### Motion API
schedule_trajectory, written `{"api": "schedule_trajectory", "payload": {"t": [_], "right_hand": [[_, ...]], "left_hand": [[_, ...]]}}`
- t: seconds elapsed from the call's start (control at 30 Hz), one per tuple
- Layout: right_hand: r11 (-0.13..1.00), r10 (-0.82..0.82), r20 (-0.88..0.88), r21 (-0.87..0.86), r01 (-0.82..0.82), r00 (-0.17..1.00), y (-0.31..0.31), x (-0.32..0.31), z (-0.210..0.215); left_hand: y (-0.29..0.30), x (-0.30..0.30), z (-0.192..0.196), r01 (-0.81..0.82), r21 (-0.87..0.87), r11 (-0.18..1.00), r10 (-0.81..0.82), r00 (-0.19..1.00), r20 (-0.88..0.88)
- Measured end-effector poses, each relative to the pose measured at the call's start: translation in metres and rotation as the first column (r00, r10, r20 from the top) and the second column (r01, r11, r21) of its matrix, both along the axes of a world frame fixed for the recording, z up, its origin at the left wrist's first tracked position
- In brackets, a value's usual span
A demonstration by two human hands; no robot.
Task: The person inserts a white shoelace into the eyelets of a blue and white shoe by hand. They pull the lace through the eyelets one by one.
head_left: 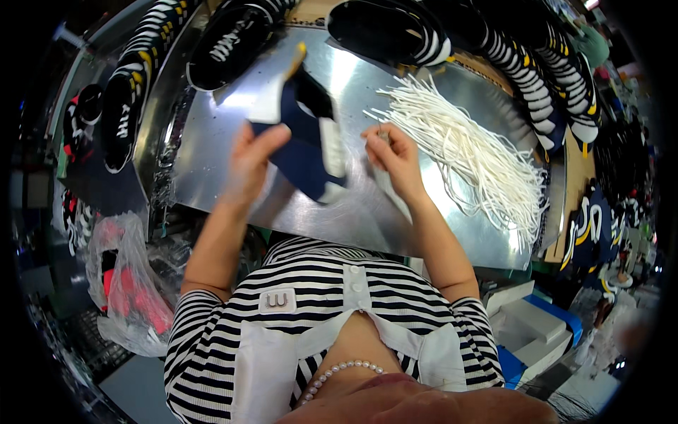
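In my left hand (253,159), a navy shoe upper (300,145) with white panels and a yellow tab at its top is gripped by one side, the thumb lying over the navy part. It is tilted above the metal tabletop (212,166), its dark opening facing up. To the right of the upper and apart from it, my right hand (393,152) is closed, fingers curled and thumb pressed in. Something small and greyish shows between those fingers, too small to name. A heap of white shoelaces (473,155) lies just right of that hand.
Black shoe uppers (229,46) with white laces stand at the back left, beside a long nested row (145,63). More nested uppers (526,78) line the back right. A clear plastic bag (131,283) with red things hangs at the left. Grey boxes (530,328) sit at the lower right.
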State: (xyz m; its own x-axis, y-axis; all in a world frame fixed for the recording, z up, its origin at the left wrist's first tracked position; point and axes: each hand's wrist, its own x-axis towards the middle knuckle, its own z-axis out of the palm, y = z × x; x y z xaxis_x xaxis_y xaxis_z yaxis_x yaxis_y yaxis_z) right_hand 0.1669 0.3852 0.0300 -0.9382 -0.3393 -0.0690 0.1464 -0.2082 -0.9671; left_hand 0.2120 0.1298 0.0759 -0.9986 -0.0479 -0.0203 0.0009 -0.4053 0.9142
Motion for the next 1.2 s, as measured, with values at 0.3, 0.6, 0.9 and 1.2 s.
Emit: {"api": "schedule_trajectory", "payload": {"t": [0.3,0.6,0.9,1.2], "right_hand": [[0.527,-0.103,-0.64,0.614,0.588,0.761,0.096,-0.095,-0.019],[0.251,-0.1,-0.488,0.831,0.497,0.867,0.127,-0.162,-0.045],[0.508,-0.015,-0.474,0.755,0.415,0.88,0.114,-0.155,-0.047],[0.731,-0.048,-0.621,0.512,0.451,0.783,0.108,-0.124,-0.028]], "left_hand": [[-0.148,-0.223,-0.064,-0.296,-0.899,-0.322,0.102,0.933,-0.344],[-0.004,-0.172,-0.091,-0.312,-0.885,0.345,-0.124,0.92,-0.372],[0.157,-0.311,-0.063,-0.052,-0.997,0.055,-0.732,0.678,-0.076],[0.188,-0.227,-0.119,-0.36,-0.904,0.23,-0.217,0.887,-0.408]]}}
